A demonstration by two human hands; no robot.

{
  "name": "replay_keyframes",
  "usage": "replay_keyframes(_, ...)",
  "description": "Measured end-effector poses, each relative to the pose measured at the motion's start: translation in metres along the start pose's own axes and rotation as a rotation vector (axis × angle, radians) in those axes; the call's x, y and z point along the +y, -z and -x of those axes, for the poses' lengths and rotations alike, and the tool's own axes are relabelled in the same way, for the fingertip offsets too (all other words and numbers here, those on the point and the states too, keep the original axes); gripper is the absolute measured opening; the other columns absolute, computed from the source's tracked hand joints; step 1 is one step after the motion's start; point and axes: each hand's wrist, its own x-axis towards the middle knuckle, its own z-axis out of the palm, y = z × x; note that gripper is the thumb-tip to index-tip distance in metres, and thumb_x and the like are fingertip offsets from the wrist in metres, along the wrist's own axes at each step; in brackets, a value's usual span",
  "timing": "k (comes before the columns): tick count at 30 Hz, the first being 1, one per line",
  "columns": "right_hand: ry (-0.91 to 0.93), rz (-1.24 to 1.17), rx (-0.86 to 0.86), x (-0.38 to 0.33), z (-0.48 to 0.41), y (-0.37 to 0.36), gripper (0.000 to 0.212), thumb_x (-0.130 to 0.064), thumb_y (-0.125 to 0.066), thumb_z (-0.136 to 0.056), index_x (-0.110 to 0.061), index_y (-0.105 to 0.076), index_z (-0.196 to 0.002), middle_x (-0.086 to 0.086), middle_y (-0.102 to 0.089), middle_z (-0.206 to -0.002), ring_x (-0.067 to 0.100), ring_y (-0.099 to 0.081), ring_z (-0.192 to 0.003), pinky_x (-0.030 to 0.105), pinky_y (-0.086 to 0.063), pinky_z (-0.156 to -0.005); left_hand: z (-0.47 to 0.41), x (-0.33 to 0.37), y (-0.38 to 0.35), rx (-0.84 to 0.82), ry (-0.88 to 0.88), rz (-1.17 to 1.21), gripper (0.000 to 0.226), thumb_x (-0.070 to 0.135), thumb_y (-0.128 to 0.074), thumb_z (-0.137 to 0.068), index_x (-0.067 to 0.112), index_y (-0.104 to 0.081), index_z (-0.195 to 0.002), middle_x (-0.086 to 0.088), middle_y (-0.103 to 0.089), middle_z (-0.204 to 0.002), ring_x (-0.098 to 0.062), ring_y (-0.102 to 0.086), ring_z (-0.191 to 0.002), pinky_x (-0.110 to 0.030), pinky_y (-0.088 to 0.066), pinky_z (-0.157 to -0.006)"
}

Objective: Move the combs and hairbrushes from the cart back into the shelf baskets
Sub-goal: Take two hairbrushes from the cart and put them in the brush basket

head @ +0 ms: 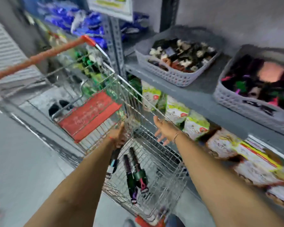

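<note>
A person stood over a wire shopping cart (154, 112) parked against a grey shelf (195, 95), close enough to reach both without walking. The left hand (119, 136) reached down into the cart, its grip closed around what looked like a dark brush handle (115, 157), though blur left this uncertain. The right hand (164, 130) hovered above the cart with its grip wide and empty, likely ready for another pick. Two round hairbrushes (134, 171) lay side by side on the cart floor. Two grey baskets (174, 76) sat on the shelf above, already holding hair accessories.
</note>
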Motion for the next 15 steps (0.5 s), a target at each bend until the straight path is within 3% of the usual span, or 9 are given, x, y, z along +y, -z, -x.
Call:
replay_keyframes(3, -0.062, 0.153, -0.059, 0.021, -0.046, -0.018, 0.061, -0.065, -0.027, -0.085, -0.022, -0.043, -0.126, 0.016, -0.059, -0.103, 0.026, -0.057, -0.075, 0.038, -0.050, -0.068, -0.032, -0.036, 0.005, 0.103, 0.116, -0.062, 0.037, 0.041, -0.034, -0.097, 0.012, -0.050, -0.081, -0.006, -0.042, -0.050, -0.015, -0.036, -0.044, -0.018, -0.027, -0.048)
replay_keyframes(6, -0.102, 0.240, -0.107, 0.045, -0.085, -0.038, 0.048, -0.052, -0.043, -0.088, -0.014, -0.048, -0.118, 0.019, -0.060, -0.102, 0.019, -0.053, -0.062, 0.023, -0.047, -0.045, -0.061, -0.073, -0.001, 0.163, 0.257, -0.104, 0.029, 0.033, -0.046, -0.094, 0.012, -0.049, -0.074, 0.000, -0.047, -0.045, -0.014, -0.038, -0.042, -0.016, -0.030, -0.042)
replay_keyframes(7, -0.109, 0.301, -0.129, 0.055, -0.098, -0.045, 0.048, -0.041, -0.048, -0.090, -0.010, -0.046, -0.125, 0.019, -0.058, -0.117, 0.022, -0.058, -0.072, 0.024, -0.052, -0.049, -0.072, -0.088, -0.003, 0.180, 0.295, -0.122, 0.029, 0.027, -0.053, -0.092, 0.012, -0.049, -0.068, 0.001, -0.049, -0.040, -0.014, -0.038, -0.041, -0.018, -0.028, -0.042)
replay_keyframes(8, -0.124, 0.395, -0.172, 0.069, -0.114, -0.054, 0.053, -0.034, -0.052, -0.089, -0.007, -0.040, -0.133, 0.017, -0.051, -0.131, 0.027, -0.061, -0.088, 0.028, -0.056, -0.062, -0.082, -0.102, -0.007, 0.169, 0.351, -0.201, 0.026, 0.023, -0.058, -0.090, 0.008, -0.052, -0.068, -0.003, -0.057, -0.044, -0.017, -0.042, -0.045, -0.023, -0.031, -0.046)
replay_keyframes(9, -0.142, 0.495, -0.227, 0.082, -0.126, -0.064, 0.061, -0.033, -0.055, -0.088, -0.007, -0.034, -0.139, 0.014, -0.045, -0.139, 0.029, -0.058, -0.104, 0.035, -0.056, -0.076, -0.091, -0.118, -0.011, 0.117, 0.407, -0.326, 0.022, 0.023, -0.060, -0.088, 0.002, -0.059, -0.082, -0.012, -0.067, -0.064, -0.022, -0.051, -0.058, -0.028, -0.038, -0.054)
replay_keyframes(11, -0.186, 0.606, -0.327, 0.110, -0.142, -0.087, 0.073, -0.037, -0.063, -0.083, -0.007, -0.030, -0.141, 0.015, -0.042, -0.143, 0.031, -0.051, -0.122, 0.040, -0.048, -0.097, -0.103, -0.149, -0.022, 0.023, 0.557, -0.560, 0.052, 0.034, -0.058, -0.088, -0.003, -0.051, -0.124, -0.017, -0.064, -0.111, -0.024, -0.062, -0.104, -0.033, -0.047, -0.085)
replay_keyframes(13, -0.244, 0.597, -0.363, 0.135, -0.148, -0.110, 0.079, -0.038, -0.068, -0.078, -0.008, -0.030, -0.141, 0.014, -0.043, -0.143, 0.031, -0.047, -0.127, 0.039, -0.043, -0.104, -0.105, -0.181, -0.033, -0.016, 0.703, -0.526, 0.067, 0.041, -0.061, -0.084, -0.004, -0.046, -0.132, -0.009, -0.058, -0.120, -0.020, -0.053, -0.126, -0.025, -0.042, -0.101)
replay_keyframes(15, -0.273, 0.619, -0.323, 0.152, -0.144, -0.128, 0.074, -0.036, -0.072, -0.075, -0.012, -0.036, -0.135, 0.010, -0.049, -0.137, 0.030, -0.051, -0.122, 0.037, -0.045, -0.100, -0.105, -0.204, -0.047, 0.035, 0.773, -0.450, 0.065, 0.036, -0.073, -0.075, -0.003, -0.055, -0.125, -0.010, -0.063, -0.122, -0.020, -0.057, -0.122, -0.026, -0.046, -0.098)
